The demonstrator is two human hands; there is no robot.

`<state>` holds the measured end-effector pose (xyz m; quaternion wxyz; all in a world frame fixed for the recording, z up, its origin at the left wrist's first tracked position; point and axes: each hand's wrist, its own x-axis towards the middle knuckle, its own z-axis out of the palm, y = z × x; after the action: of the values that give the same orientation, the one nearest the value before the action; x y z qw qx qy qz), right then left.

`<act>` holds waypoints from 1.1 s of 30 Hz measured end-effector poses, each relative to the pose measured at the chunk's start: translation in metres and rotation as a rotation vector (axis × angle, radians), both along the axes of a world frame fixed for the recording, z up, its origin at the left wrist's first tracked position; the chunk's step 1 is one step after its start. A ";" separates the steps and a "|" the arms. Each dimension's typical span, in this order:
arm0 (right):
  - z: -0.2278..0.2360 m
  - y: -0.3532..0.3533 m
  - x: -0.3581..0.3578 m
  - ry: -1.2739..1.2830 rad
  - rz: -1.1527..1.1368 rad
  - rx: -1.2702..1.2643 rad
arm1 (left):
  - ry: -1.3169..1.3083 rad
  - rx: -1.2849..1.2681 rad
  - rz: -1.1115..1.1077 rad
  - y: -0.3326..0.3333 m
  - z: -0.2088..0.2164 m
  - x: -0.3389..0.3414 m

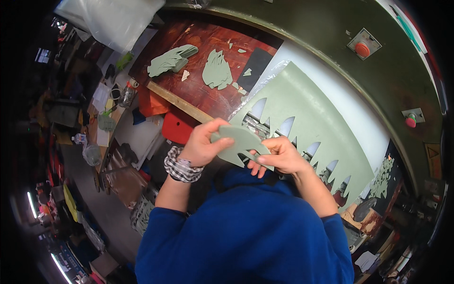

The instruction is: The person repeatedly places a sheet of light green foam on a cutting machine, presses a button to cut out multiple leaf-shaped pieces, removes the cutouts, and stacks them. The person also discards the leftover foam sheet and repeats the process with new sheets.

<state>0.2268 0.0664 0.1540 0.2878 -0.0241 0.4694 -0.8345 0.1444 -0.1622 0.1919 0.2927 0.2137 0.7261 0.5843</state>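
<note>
Here, both hands, left hand (pixel 201 146) and right hand (pixel 281 156), pinch one green cutout (pixel 239 142) with their fingers

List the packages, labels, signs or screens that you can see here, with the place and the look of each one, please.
Warning sign: right edge, on the green machine; orange square with a dark triangle.
Button plate: top right of the machine; grey square under a red round button.
Clear plastic bag: top left, above the bench; whitish, crumpled.
Plastic bottle: far left; small, clear.

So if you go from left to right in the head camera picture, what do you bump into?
Clear plastic bottle → left hand → sage-green cut-out piece → right hand → large green sheet with pointed notches → red push button
</note>
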 end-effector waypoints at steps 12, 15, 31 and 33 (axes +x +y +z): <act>-0.009 0.003 0.020 0.070 -0.362 -0.113 | -0.362 0.274 0.127 -0.005 -0.036 -0.014; -0.003 0.012 0.030 0.016 -0.572 -0.163 | -0.541 0.401 0.291 -0.016 -0.038 -0.027; -0.035 0.045 0.068 -0.140 -0.809 0.529 | -0.450 0.782 0.985 -0.024 -0.085 -0.117; -0.039 0.041 0.071 -0.135 -0.815 0.466 | -0.610 0.766 1.005 -0.013 -0.108 -0.139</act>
<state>0.2973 0.1077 0.1150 -0.0355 0.2817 0.5956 -0.7514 0.0058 -0.1753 0.0835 0.0821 -0.2332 0.3655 0.8974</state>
